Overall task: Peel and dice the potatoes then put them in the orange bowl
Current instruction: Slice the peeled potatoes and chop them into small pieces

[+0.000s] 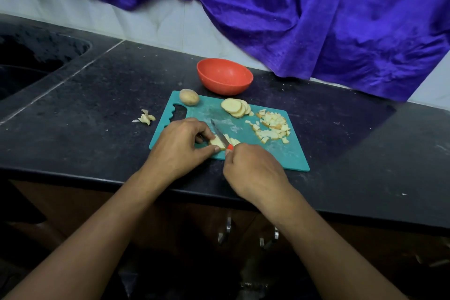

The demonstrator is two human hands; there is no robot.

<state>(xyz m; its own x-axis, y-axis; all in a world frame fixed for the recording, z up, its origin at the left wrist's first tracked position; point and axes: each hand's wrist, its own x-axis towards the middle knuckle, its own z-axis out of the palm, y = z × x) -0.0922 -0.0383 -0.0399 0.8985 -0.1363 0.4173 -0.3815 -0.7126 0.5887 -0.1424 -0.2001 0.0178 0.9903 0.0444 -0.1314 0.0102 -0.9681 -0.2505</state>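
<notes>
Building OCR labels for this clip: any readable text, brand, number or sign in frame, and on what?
None readable.
Bowl: plain, no marking.
Board: no print visible.
Knife: blade bare as far as it shows; handle mostly hidden in the right hand.
Cloth: plain, no lettering.
Whole potato, slices: no sticker.

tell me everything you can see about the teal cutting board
The teal cutting board looks like thin plastic, rectangular with rounded corners and a cut-out grip handle with wavy finger notches at its left end. It lies flat on the black counter, angled, just in front of the orange bowl. Its surface shows pale cut marks and starchy smears. On it sit a whole unpeeled potato, a fan of slices, a pile of diced pieces, and the piece being cut under the knife.
</notes>
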